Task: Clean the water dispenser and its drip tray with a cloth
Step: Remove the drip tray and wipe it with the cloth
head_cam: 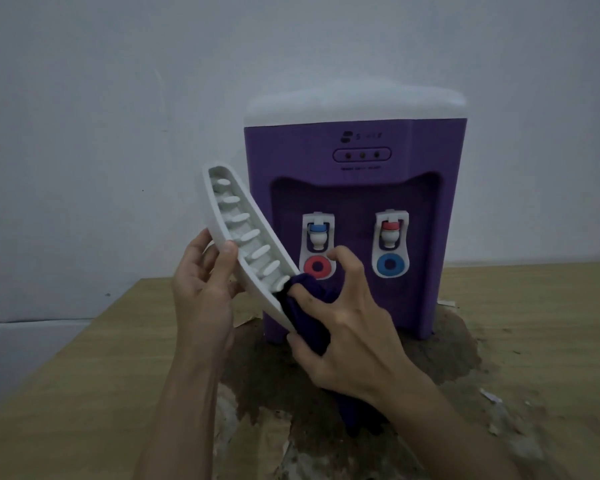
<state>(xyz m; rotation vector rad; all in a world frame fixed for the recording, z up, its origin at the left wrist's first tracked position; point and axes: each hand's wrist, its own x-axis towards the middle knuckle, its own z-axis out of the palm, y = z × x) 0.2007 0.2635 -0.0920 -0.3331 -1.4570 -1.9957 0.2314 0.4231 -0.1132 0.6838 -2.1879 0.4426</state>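
Pressing soft purple cloth (309,306) into ribbed white tray (243,233).

Wooden table (66,375): light grain top, fills lower part of view, left edge running diagonally toward the back. Large dark brown patch (440,355) in the middle of the top where veneer is gone, rough & uneven, w/ ragged outline. Peeling veneer flakes (253,441) curl up along the patch's left and lower edges; a small pale scrap (490,396) lies on the right side, near the patch border. Behind the table, plain grey-white wall (118,98), dim light, a few tiny dark specks on it. Lower left, a paler band (21,348) runs beside the table, below the wall; can't tell what it is.
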